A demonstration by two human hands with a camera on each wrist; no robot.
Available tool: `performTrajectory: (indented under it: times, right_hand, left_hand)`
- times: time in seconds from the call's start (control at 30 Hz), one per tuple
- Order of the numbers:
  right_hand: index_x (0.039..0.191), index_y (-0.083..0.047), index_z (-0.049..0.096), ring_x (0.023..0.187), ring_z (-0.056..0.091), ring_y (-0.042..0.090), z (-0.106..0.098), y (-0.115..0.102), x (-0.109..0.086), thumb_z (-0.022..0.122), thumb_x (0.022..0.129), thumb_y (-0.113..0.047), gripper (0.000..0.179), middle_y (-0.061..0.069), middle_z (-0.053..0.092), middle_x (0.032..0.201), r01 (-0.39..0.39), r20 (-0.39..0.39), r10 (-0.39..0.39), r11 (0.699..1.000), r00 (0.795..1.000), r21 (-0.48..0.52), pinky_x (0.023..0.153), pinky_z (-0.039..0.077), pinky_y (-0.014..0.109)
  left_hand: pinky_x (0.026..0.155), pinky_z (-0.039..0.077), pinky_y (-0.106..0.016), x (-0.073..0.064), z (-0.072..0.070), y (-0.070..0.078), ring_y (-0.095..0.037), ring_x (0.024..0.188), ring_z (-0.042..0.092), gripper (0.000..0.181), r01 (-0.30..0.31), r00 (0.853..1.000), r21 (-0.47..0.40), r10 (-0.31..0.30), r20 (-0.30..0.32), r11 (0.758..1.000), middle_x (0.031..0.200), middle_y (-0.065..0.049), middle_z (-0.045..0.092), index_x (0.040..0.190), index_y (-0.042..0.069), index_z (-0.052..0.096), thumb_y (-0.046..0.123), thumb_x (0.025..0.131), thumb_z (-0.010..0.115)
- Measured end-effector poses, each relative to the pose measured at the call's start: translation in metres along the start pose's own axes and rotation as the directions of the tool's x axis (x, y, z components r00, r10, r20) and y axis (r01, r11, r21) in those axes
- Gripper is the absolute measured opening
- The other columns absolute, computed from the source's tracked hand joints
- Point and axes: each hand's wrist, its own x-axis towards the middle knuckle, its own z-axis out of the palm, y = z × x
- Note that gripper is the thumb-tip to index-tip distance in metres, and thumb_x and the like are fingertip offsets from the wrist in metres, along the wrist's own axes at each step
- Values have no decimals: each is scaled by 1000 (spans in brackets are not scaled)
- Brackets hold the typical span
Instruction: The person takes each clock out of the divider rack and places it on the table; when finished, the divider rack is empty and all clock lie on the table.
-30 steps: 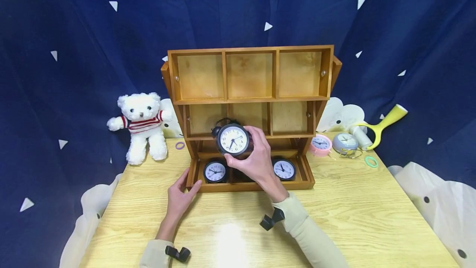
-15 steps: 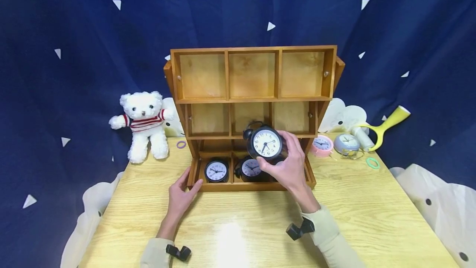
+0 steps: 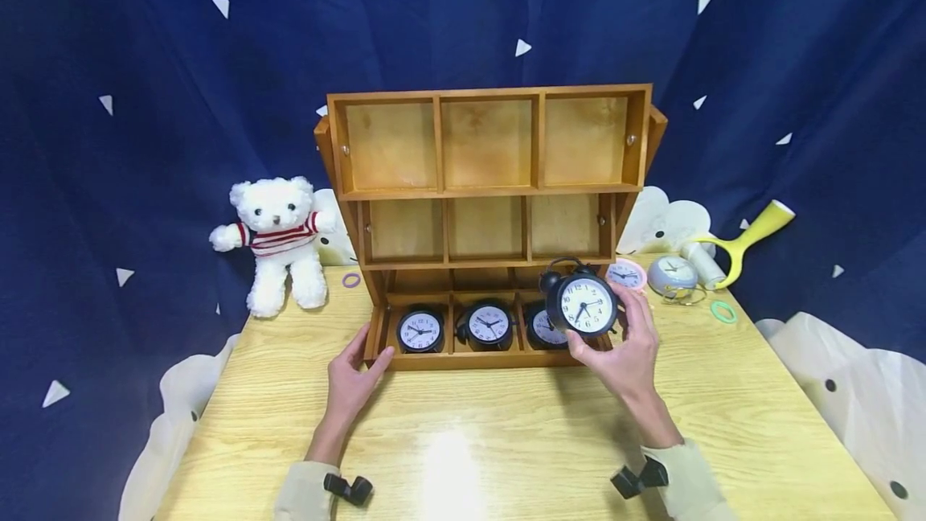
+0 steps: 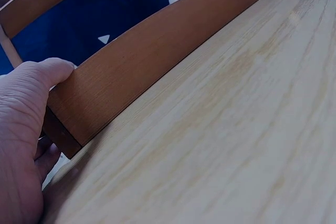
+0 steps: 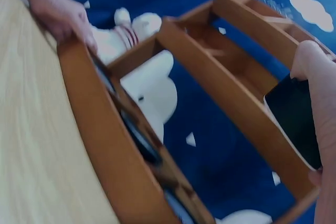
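My right hand (image 3: 628,348) holds a black twin-bell alarm clock (image 3: 587,306) upright by its sides, in the air before the right end of the wooden tiered shelf (image 3: 492,360). In the right wrist view the clock's dark side (image 5: 296,119) shows between thumb and fingers. Lower-tier compartments hold a left black clock (image 3: 420,331), a middle black clock (image 3: 488,325) and a right black clock (image 3: 544,328), the last partly hidden by the held one. My left hand (image 3: 353,380) grips the shelf's lower left corner, thumb over the front board (image 4: 131,66), fingers round the side.
The shelf's upper tiers (image 3: 486,143) lean over the lower one. A white teddy bear (image 3: 278,244) stands left. Right are a pink clock (image 3: 625,273), a grey-blue clock (image 3: 671,273), a yellow forked object (image 3: 752,244) and a green ring (image 3: 723,312).
My right hand has carried the black clock rightward and slightly down, from before the middle compartment to before the right one. The middle clock has come into sight. My left hand stays put.
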Motion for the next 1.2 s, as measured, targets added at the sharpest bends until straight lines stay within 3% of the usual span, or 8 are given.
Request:
performTrajectory:
  times: [0.13, 0.3, 0.5, 0.67, 0.93, 1.03, 1.2]
  right_hand:
    - [119, 25, 58, 94, 59, 19, -21, -5, -2, 84, 55, -5, 76, 44, 57, 111, -3, -68, 3, 1000, 998, -5, 82, 50, 6]
    - [119, 24, 60, 95, 55, 8, -47, 10, -9, 83, 55, -9, 76, 42, 58, 108, -34, -162, 20, 996, 987, -87, 76, 45, 6]
    - [123, 21, 60, 97, 55, 5, -71, 42, -18, 85, 55, -5, 77, 38, 58, 112, -118, -218, 88, 984, 972, -130, 76, 45, 6]
    - [125, 18, 62, 100, 53, 0, -88, 86, -26, 88, 53, -11, 81, 34, 60, 116, -162, -241, 111, 966, 964, -200, 75, 43, 7]
    - [132, 6, 63, 104, 52, -5, -106, 124, -32, 92, 55, -9, 84, 21, 63, 124, -259, -230, 199, 926, 953, -273, 77, 41, 3]
    - [134, 7, 61, 105, 50, -7, -110, 138, -35, 91, 60, -11, 82, 23, 61, 124, -303, -219, 244, 905, 945, -297, 78, 40, 4]
    - [137, 7, 58, 105, 50, 0, -118, 159, -39, 91, 67, -10, 78, 20, 57, 123, -441, -197, 395, 834, 897, -332, 81, 39, 0]
  left_hand:
    - [105, 48, -22, -5, -1, 19, -40, 130, 59, 67, -1, 1000, 13, 1, 10, 1000, 148, -24, 55, 147, -9, 53, 7, 89, 83]
    - [106, 49, -28, -6, -2, 23, -39, 129, 60, 66, -4, 1000, 18, 3, 7, 1000, 148, -24, 55, 146, -9, 54, 7, 89, 83]
    - [106, 47, -26, -6, -2, 22, -40, 131, 58, 66, -14, 1000, 4, 14, 5, 1000, 150, -24, 53, 147, -9, 53, 7, 90, 82]
    - [105, 48, -23, -5, -2, 21, -40, 130, 59, 66, -18, 1000, 12, 17, 10, 1000, 149, -24, 53, 147, -9, 53, 7, 90, 82]
    - [110, 46, -37, -4, -2, 21, -42, 133, 56, 67, -9, 1000, 25, 9, 17, 1000, 151, -24, 51, 148, -8, 51, 8, 91, 82]
    - [110, 46, -36, -4, -3, 23, -42, 133, 56, 67, -8, 1000, 28, 7, 16, 1000, 151, -25, 51, 148, -9, 51, 7, 91, 81]
    - [109, 46, -39, -4, -2, 21, -40, 132, 58, 67, 0, 1000, 32, 0, 18, 999, 151, -25, 52, 147, -9, 51, 7, 91, 82]
